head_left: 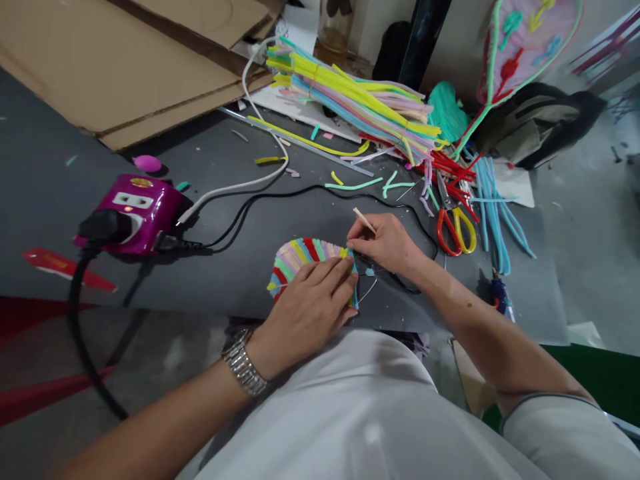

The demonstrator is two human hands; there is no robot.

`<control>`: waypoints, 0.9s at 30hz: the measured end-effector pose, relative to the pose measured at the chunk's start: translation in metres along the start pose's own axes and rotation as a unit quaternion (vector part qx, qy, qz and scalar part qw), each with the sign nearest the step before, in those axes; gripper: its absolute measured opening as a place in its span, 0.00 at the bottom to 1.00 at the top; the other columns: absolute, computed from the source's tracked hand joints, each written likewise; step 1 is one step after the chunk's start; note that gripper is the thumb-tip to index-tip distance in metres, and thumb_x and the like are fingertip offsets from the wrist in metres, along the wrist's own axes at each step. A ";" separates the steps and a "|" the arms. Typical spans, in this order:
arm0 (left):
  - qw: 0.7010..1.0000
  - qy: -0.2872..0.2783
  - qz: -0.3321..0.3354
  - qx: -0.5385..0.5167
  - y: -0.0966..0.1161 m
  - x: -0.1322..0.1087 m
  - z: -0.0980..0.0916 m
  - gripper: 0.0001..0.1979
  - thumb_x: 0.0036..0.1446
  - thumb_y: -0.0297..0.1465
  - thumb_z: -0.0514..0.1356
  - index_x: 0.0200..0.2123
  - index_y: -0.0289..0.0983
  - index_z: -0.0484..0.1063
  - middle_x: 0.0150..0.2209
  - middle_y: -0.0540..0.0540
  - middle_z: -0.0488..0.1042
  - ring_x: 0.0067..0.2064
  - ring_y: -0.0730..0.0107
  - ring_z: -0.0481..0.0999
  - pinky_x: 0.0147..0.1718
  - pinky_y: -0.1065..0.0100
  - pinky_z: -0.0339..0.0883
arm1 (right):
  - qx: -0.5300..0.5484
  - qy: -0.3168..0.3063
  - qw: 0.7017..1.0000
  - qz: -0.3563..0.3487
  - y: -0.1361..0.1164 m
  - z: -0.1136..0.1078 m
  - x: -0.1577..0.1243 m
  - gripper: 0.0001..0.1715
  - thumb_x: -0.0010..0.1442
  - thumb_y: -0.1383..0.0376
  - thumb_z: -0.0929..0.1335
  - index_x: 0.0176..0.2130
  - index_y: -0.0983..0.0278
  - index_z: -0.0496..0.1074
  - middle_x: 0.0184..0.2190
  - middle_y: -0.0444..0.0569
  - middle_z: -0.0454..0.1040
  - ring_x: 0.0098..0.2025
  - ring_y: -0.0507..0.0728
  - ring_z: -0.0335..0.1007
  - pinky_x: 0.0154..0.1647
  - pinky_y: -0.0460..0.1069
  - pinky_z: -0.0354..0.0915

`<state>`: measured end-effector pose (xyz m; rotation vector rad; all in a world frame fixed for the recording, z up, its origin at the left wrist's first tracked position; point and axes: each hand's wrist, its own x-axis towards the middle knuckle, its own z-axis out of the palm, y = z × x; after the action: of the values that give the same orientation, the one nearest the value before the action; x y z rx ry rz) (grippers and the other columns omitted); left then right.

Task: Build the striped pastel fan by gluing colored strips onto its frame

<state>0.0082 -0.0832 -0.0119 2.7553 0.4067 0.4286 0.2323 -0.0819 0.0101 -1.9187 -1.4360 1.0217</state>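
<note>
The left hand (310,300), fingers together and flat, hides the near part of one striped fan (300,257). The right hand (387,245) pinches one wooden stick (363,219).

The left hand (310,303) lies over the near right part of the striped fan piece (300,257), so its edge there cannot be seen. The wooden stick (364,220) disappears into the pinched fingers of the right hand (385,243), hiding its lower end. The black cable (280,197) passes out of sight under that wrist. The top edge cuts off the cardboard (125,67) and the pink panel (530,40).
</note>
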 end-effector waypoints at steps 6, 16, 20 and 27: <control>1.000 -0.003 -0.002 -0.007 0.001 0.001 0.000 0.21 0.70 0.35 0.63 0.61 0.31 0.70 0.64 0.29 0.72 0.65 0.44 0.70 0.59 0.48 0.68 | 0.005 0.021 0.998 -0.059 -0.004 0.005 -0.012 0.05 0.55 0.65 0.70 0.28 0.63 0.74 0.23 0.41 0.70 0.27 0.50 0.60 0.31 0.47 0.56; 1.000 -0.017 -0.010 -0.013 0.001 0.002 -0.001 0.23 0.70 0.34 0.63 0.62 0.30 0.69 0.65 0.29 0.71 0.66 0.43 0.69 0.61 0.46 0.66 | -0.068 0.046 0.992 -0.096 -0.001 0.010 -0.033 0.07 0.59 0.67 0.66 0.31 0.61 0.74 0.29 0.45 0.77 0.31 0.52 0.68 0.36 0.47 0.61; 1.000 -0.011 -0.012 -0.022 0.001 0.001 0.001 0.24 0.70 0.34 0.62 0.64 0.30 0.67 0.66 0.29 0.71 0.67 0.44 0.69 0.62 0.45 0.66 | -0.089 0.043 0.988 -0.115 0.000 0.013 -0.041 0.07 0.60 0.68 0.66 0.32 0.61 0.74 0.34 0.48 0.80 0.36 0.55 0.72 0.43 0.49 0.65; 0.997 0.024 -0.026 -0.062 0.000 -0.003 0.001 0.21 0.67 0.30 0.65 0.61 0.32 0.71 0.65 0.28 0.69 0.67 0.42 0.69 0.62 0.43 0.70 | -0.008 0.093 0.994 -0.061 -0.006 -0.004 -0.041 0.18 0.70 0.55 0.65 0.35 0.61 0.77 0.30 0.46 0.77 0.33 0.54 0.69 0.37 0.48 0.62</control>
<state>0.0057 -0.0848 -0.0135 2.6138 0.4461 0.4906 0.2265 -0.1194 0.0276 -1.8580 -1.4384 0.7574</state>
